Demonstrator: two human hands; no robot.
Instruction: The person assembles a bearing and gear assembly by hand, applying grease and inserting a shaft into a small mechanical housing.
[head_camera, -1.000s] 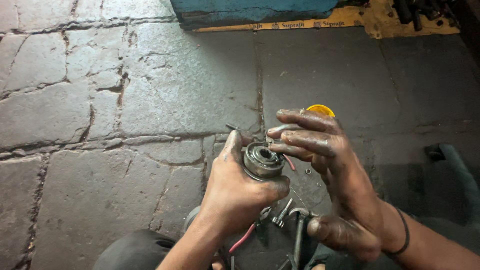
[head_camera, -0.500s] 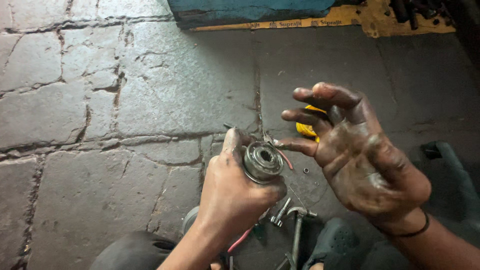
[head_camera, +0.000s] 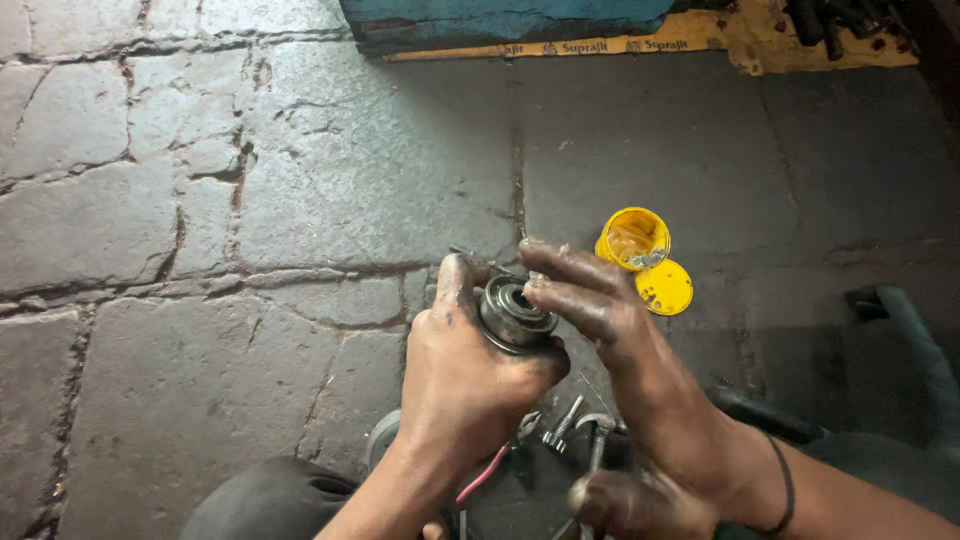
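Note:
My left hand (head_camera: 470, 375) grips a round metal bearing part (head_camera: 513, 312) with its open face turned up and to the right. My right hand (head_camera: 610, 340), dark with grease, has its fingers stretched out and its fingertips resting on the rim of that part. A small open yellow tub (head_camera: 634, 239) holding small metal bits stands on the stone floor just beyond my right hand. Its yellow lid (head_camera: 664, 287) lies flat beside it.
Below my hands lie hand tools (head_camera: 580, 435), one with a red handle (head_camera: 482, 472). A blue block (head_camera: 500, 18) on a yellow board (head_camera: 790, 45) sits at the far edge. The floor (head_camera: 200, 200) is cracked stone slabs. A dark rounded thing (head_camera: 265, 500) lies at bottom left.
My right hand was spread wide and lifted away from the part; it has come back down and left, and its fingertips now touch the part. The yellow tub is uncovered to view.

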